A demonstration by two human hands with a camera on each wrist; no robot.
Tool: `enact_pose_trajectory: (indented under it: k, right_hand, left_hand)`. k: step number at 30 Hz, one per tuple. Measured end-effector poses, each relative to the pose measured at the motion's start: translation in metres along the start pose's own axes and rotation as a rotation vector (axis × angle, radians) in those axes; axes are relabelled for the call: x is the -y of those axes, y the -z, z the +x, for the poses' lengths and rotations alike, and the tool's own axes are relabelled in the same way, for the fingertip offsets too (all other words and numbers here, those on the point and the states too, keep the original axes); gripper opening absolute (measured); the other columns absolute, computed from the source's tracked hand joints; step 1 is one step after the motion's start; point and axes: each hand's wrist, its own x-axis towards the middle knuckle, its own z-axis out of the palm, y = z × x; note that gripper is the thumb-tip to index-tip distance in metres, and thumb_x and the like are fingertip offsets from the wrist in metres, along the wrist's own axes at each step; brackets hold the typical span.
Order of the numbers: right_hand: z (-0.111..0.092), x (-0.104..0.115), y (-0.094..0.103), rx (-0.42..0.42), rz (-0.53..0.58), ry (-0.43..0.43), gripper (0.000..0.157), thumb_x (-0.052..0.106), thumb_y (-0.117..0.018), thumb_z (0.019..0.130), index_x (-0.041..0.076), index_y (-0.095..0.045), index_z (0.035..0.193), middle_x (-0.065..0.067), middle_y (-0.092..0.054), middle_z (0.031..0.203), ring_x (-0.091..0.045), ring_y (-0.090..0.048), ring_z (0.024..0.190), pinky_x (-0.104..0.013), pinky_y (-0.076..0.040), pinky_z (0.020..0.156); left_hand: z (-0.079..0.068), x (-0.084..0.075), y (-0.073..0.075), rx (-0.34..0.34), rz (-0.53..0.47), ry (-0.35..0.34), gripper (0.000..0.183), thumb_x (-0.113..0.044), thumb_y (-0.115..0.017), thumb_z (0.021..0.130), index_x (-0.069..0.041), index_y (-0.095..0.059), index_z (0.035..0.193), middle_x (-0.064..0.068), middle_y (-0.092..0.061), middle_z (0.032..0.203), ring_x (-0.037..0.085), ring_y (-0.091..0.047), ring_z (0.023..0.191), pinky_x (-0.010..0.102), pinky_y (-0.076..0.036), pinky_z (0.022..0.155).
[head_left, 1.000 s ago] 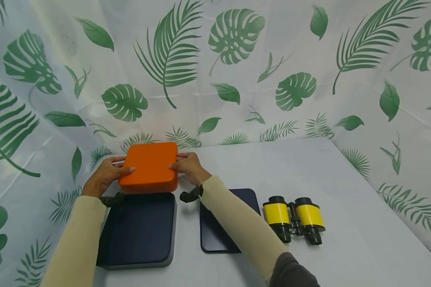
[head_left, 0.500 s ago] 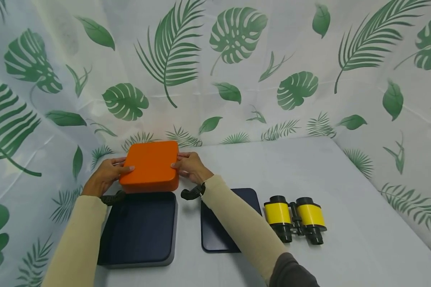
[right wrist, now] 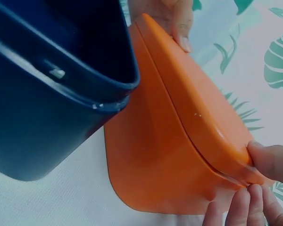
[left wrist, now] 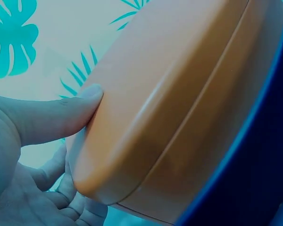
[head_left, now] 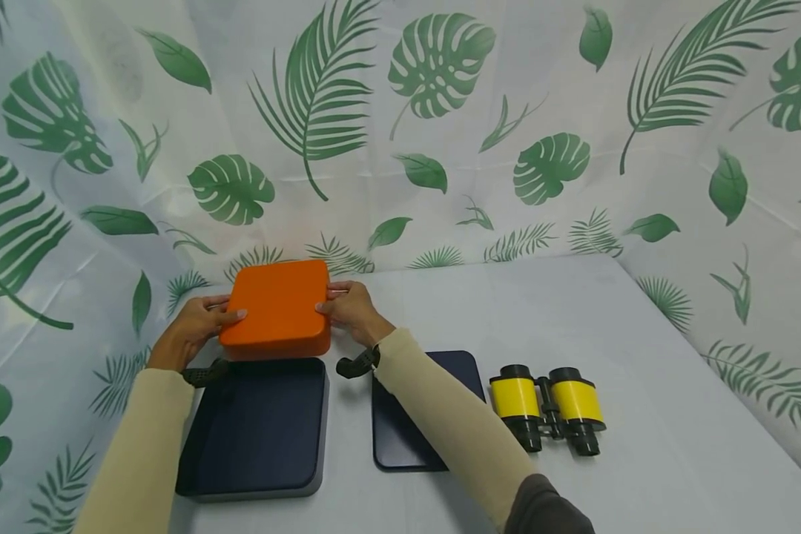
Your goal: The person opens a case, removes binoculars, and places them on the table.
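An orange rectangular box (head_left: 279,304) with rounded corners stands at the back left of the table, its lid in place. A thin seam runs round it below the lid (right wrist: 198,113). My left hand (head_left: 196,326) holds its left side, thumb on the lid's top edge and fingers down the side. On the right side my right hand (head_left: 355,310) grips likewise; its fingertips (right wrist: 255,190) lie at the seam and its thumb presses the lid's edge. Right in front of it sits an open dark blue box (head_left: 256,430), its inside bare.
A flat dark blue lid (head_left: 403,437) lies on the white table (head_left: 647,356), partly hidden under my right forearm. Yellow and black binoculars (head_left: 546,408) rest to its right. A leaf-patterned cloth (head_left: 347,215) rises behind the table and along its sides.
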Motion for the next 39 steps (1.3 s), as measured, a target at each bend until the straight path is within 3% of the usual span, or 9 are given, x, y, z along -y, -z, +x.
enact_pose_trajectory:
  k: [8, 10, 11, 15, 19, 23, 30, 35, 39]
  right_hand:
    - [-0.004, 0.005, -0.001, 0.018, -0.048, 0.015, 0.054, -0.001, -0.083, 0.089, 0.006, -0.062, 0.139, -0.011, -0.070, 0.125, -0.022, -0.074, 0.105, -0.042, -0.062, 0.099]
    - [-0.003, 0.005, -0.002, 0.012, -0.051, 0.019, 0.054, -0.001, -0.083, 0.088, 0.007, -0.063, 0.137, -0.010, -0.071, 0.123, -0.021, -0.074, 0.103, -0.042, -0.063, 0.098]
    - [-0.004, 0.004, -0.003, 0.001, -0.059, 0.022, 0.053, 0.000, -0.084, 0.088, 0.008, -0.063, 0.137, -0.010, -0.071, 0.122, -0.021, -0.074, 0.103, -0.042, -0.063, 0.098]
    - [-0.007, 0.002, -0.006, -0.036, -0.084, 0.057, 0.049, 0.000, -0.084, 0.088, 0.008, -0.065, 0.133, -0.010, -0.071, 0.118, -0.021, -0.073, 0.100, -0.044, -0.063, 0.097]
    - [-0.014, 0.004, -0.008, -0.057, -0.111, 0.083, 0.047, -0.001, -0.083, 0.089, 0.007, -0.065, 0.131, -0.011, -0.070, 0.114, -0.021, -0.071, 0.096, -0.038, -0.064, 0.092]
    - [-0.018, 0.006, -0.009, -0.064, -0.108, 0.094, 0.046, -0.001, -0.083, 0.088, 0.008, -0.067, 0.130, -0.009, -0.069, 0.110, -0.019, -0.071, 0.093, -0.031, -0.064, 0.086]
    - [-0.022, 0.011, -0.001, -0.041, -0.055, 0.122, 0.046, -0.004, -0.083, 0.087, 0.009, -0.070, 0.129, -0.011, -0.069, 0.110, -0.020, -0.073, 0.094, -0.035, -0.066, 0.087]
    - [-0.029, 0.018, 0.011, -0.043, -0.061, 0.120, 0.045, -0.002, -0.083, 0.088, 0.009, -0.070, 0.129, -0.012, -0.068, 0.110, -0.022, -0.074, 0.092, -0.036, -0.066, 0.087]
    - [-0.035, 0.027, 0.023, -0.033, -0.070, 0.129, 0.046, 0.000, -0.082, 0.090, 0.009, -0.069, 0.133, -0.013, -0.066, 0.114, -0.022, -0.073, 0.094, -0.037, -0.065, 0.090]
  left_hand:
    - [-0.001, 0.004, 0.004, 0.008, -0.012, -0.016, 0.091, -0.028, -0.069, 0.105, -0.001, -0.011, 0.170, 0.023, -0.021, 0.175, 0.037, -0.036, 0.156, 0.010, -0.052, 0.086]
    - [-0.001, 0.003, 0.005, 0.005, 0.007, -0.024, 0.091, -0.028, -0.069, 0.105, -0.001, -0.011, 0.170, 0.023, -0.021, 0.175, 0.039, -0.035, 0.157, 0.020, -0.055, 0.099]
    - [-0.002, 0.003, 0.005, -0.003, 0.024, -0.026, 0.091, -0.028, -0.070, 0.105, 0.000, -0.012, 0.169, 0.024, -0.022, 0.175, 0.039, -0.036, 0.157, 0.021, -0.055, 0.100]
    - [-0.008, 0.001, 0.003, -0.045, 0.116, -0.037, 0.093, -0.032, -0.071, 0.103, 0.002, -0.015, 0.169, 0.029, -0.027, 0.172, 0.043, -0.040, 0.154, 0.046, -0.046, 0.120]
    - [-0.014, 0.003, 0.002, -0.073, 0.177, -0.060, 0.094, -0.037, -0.073, 0.102, 0.003, -0.019, 0.167, 0.032, -0.031, 0.169, 0.046, -0.043, 0.151, 0.055, -0.042, 0.123]
    - [-0.019, 0.002, 0.002, -0.085, 0.196, -0.089, 0.094, -0.038, -0.073, 0.101, 0.004, -0.020, 0.166, 0.033, -0.033, 0.167, 0.048, -0.046, 0.148, 0.056, -0.044, 0.121]
    - [-0.028, -0.004, -0.003, -0.111, 0.217, -0.144, 0.094, -0.042, -0.074, 0.100, 0.003, -0.024, 0.166, 0.034, -0.035, 0.166, 0.049, -0.045, 0.147, 0.055, -0.046, 0.117]
    - [-0.038, -0.014, -0.014, -0.134, 0.206, -0.184, 0.092, -0.041, -0.075, 0.100, 0.003, -0.027, 0.165, 0.035, -0.036, 0.164, 0.052, -0.043, 0.147, 0.062, -0.043, 0.119]
    - [-0.043, -0.026, -0.024, -0.166, 0.204, -0.209, 0.090, -0.040, -0.076, 0.099, 0.003, -0.030, 0.163, 0.034, -0.039, 0.161, 0.051, -0.046, 0.144, 0.061, -0.045, 0.118]
